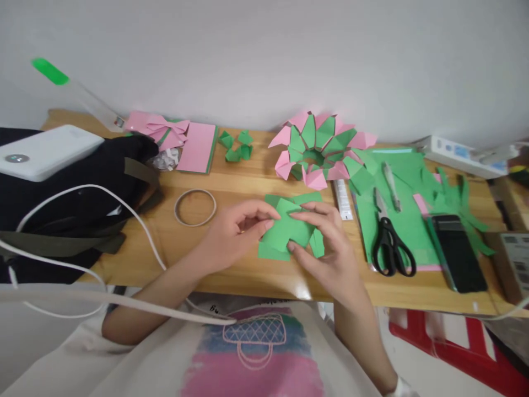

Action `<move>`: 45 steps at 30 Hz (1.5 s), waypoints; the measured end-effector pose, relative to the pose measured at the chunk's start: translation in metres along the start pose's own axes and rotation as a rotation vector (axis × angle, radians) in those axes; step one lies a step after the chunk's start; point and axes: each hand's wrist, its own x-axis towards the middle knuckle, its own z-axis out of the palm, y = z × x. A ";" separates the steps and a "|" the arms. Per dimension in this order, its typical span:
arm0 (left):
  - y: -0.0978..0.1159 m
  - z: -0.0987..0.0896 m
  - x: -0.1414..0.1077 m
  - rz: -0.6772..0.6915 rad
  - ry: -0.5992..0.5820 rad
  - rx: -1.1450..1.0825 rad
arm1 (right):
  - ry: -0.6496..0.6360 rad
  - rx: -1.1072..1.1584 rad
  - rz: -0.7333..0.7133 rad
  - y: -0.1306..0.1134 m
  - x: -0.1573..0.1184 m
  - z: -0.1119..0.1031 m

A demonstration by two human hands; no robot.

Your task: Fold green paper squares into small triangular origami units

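Between my hands is a small piece of green paper (282,227), held up a little and tilted. My left hand (237,234) pinches its left edge between thumb and fingers. On the other side, my right hand (330,242) grips the paper's right edge, thumb below and fingers above. Several more green paper pieces (273,252) lie on the wooden table under and around it. Behind my hands stands a ring of folded pink and green paper petals (324,140). A white tube (343,199) lies just past my right hand.
Black scissors (390,248), a cutter (392,186) and a phone (458,253) rest on green sheets at right. A tape roll (194,207), pink paper stack (198,148) and folded green bits (235,146) lie left. A white cable (124,207) crosses before a black bag (82,204).
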 end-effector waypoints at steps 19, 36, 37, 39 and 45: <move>-0.068 -0.012 0.008 0.402 -0.241 0.778 | -0.198 -0.485 -0.229 0.040 -0.009 0.038; -0.083 -0.023 -0.002 0.575 -0.228 0.937 | -0.338 -0.291 -0.082 0.047 0.021 0.030; -0.084 -0.024 -0.004 0.575 -0.240 0.952 | -0.341 -0.287 -0.071 0.047 0.021 0.031; -0.084 -0.026 -0.009 0.587 -0.262 0.975 | -0.345 -0.266 -0.046 0.048 0.021 0.032; -0.081 -0.035 -0.016 0.682 -0.230 0.986 | -0.326 -0.213 0.001 0.048 0.022 0.033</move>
